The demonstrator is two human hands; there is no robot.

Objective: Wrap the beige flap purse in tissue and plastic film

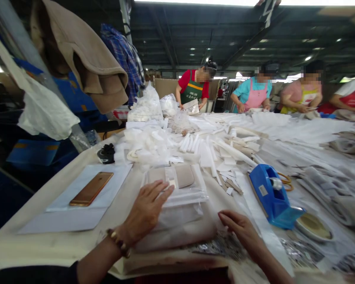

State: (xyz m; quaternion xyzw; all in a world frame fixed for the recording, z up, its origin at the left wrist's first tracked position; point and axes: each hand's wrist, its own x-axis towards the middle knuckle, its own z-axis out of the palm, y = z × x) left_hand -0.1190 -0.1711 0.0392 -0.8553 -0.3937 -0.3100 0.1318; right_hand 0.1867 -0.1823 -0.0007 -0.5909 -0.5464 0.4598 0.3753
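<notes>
A clear plastic bag lies in front of me, with a folded beige fabric piece inside its far part. My left hand rests flat on the bag's left side, fingers stretched out, a beaded bracelet round the wrist. My right hand hovers just off the bag's right edge, its fingers loosely extended to the left with nothing visible in them. Under the near part of the bag shows more beige, plastic-covered material.
A blue tape dispenser stands at right beside a tape roll. Left lies a phone on white sheets, near a black object. White wrapping and scraps cover the table beyond. Several co-workers stand opposite.
</notes>
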